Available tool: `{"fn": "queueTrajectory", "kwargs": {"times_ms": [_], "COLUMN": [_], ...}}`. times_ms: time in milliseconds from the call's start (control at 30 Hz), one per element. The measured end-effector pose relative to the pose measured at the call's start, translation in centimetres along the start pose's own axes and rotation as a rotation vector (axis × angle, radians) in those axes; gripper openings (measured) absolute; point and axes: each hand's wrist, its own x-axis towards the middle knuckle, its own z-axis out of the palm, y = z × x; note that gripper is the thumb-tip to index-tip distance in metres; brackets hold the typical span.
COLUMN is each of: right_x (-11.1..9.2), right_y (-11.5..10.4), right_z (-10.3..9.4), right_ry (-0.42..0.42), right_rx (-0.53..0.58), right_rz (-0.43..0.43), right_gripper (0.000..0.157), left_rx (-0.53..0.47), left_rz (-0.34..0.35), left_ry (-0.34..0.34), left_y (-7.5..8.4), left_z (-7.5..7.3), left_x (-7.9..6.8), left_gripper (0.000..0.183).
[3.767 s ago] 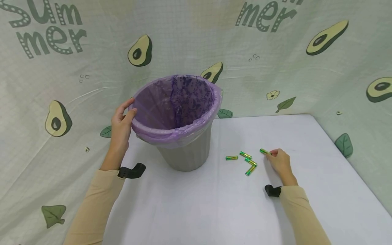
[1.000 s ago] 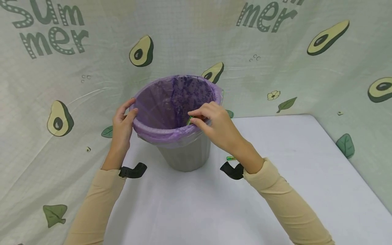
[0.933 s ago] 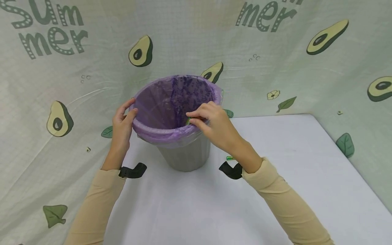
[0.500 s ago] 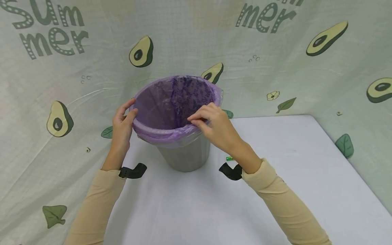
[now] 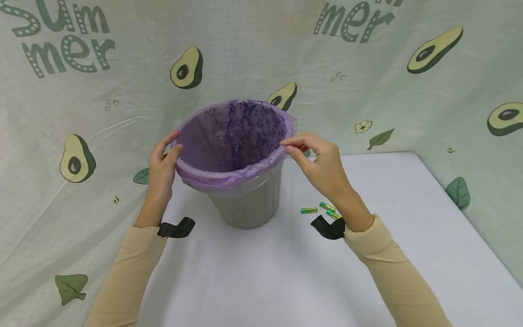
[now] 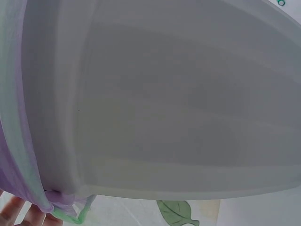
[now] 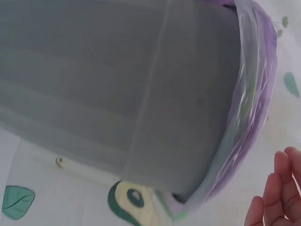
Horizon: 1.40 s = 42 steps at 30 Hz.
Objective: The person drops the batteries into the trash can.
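A grey trash bin (image 5: 249,210) with a purple liner (image 5: 222,180) folded over its rim stands left of centre. My left hand (image 5: 161,168) grips its left rim, thumb over the edge; in the left wrist view only the fingertips (image 6: 33,217) show past the liner. Close by the right rim, my right hand (image 5: 324,168) is raised with thumb and fingertips near each other and nothing seen between them. The right wrist view has its fingers (image 7: 275,197) loosely bent beside the liner. Green and gold batteries (image 5: 309,210) lie on the table; the right wrist partly covers that group.
The white table (image 5: 253,277) extends to the right and front of the bin. Behind and at both sides hangs a pale cloth (image 5: 245,54) printed with avocados and leaves. Black camera mounts (image 5: 177,227) sit on both wrists.
My right hand picked up a battery, carried it over the bin's mouth and let it go inside, then drew back right past the rim. My left hand has stayed on the rim.
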Motion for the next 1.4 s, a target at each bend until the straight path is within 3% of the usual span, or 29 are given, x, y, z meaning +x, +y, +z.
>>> {"fn": "queueTrajectory", "kwargs": {"times_ms": [300, 600, 1033, 1400], "right_x": [-3.0, -6.1, -10.4, -13.2], "right_y": [3.1, 5.9, 9.8, 11.9], "right_z": [-3.0, -4.6, -5.1, -4.7], "right_ry": [-0.019, -0.087, -0.183, -0.137], "right_rx": [-0.107, -0.177, -0.231, -0.245], "right_rz": [0.183, 0.32, 0.515, 0.621], "right_gripper": [0.013, 0.019, 0.032, 0.036], "left_rx": [0.001, -0.008, -0.016, -0.019], "left_rz": [0.002, 0.004, 0.012, 0.017], "left_ry": [-0.001, -0.002, 0.003, -0.002], "left_y": [0.0, 0.0, 0.0, 0.0], "left_z": [0.0, 0.0, 0.0, 0.0], "left_x": [0.0, 0.1, 0.1, 0.1], "left_gripper": [0.041, 0.041, 0.041, 0.041]}}
